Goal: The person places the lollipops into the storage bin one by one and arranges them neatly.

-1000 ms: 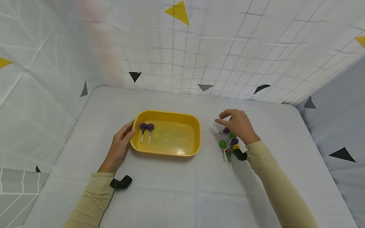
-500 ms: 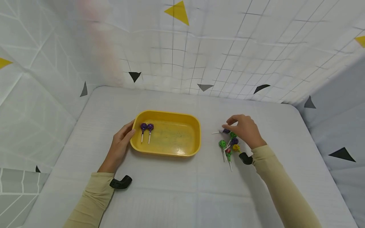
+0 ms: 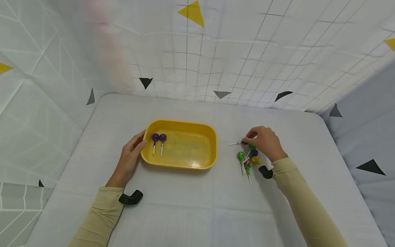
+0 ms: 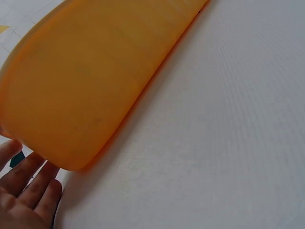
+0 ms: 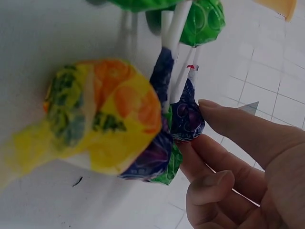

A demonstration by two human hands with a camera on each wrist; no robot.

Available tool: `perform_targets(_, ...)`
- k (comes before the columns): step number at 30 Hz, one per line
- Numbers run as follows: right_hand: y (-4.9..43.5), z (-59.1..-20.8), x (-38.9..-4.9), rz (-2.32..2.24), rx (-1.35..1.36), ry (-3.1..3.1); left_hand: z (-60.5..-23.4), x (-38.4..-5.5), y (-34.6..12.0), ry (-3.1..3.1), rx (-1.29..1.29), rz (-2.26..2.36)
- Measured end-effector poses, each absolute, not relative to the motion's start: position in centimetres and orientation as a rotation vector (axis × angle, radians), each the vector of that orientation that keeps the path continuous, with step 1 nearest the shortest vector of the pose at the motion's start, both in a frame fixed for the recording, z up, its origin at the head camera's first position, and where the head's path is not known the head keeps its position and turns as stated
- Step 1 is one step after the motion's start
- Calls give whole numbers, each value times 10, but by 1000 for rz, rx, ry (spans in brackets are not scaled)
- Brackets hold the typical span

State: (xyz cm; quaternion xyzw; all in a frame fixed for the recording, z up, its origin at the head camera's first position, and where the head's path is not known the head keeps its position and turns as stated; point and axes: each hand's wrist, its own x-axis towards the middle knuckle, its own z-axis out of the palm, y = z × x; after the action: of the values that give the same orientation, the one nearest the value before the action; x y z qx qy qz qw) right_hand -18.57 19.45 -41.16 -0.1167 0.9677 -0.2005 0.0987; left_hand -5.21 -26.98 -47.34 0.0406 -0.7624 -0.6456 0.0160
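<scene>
Purple lollipop (image 5: 187, 114): lies crosswise, stick left toward yellow tray (image 3: 188, 151)
Right grip (image 3: 265, 141): pinching its head
Left grip (image 3: 129, 156): fingers spread against tray
Just beside: lollipop cluster (image 3: 247, 164)

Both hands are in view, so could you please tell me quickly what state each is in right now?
Left hand: open, touching the end of the yellow tray.
Right hand: closed, pinching a purple-wrapped lollipop.

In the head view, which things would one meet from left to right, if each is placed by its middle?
Left sleeve → left hand → first purple lollipop → second purple lollipop → yellow tray around both → pinched purple lollipop → yellow lollipop → right hand → right sleeve
</scene>
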Motion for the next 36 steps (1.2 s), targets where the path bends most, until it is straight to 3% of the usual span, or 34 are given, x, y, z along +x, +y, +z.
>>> perform_targets(36,183,-418,-194,-593,-352,2719,-473,-52,-270,-2379,131,-1993)
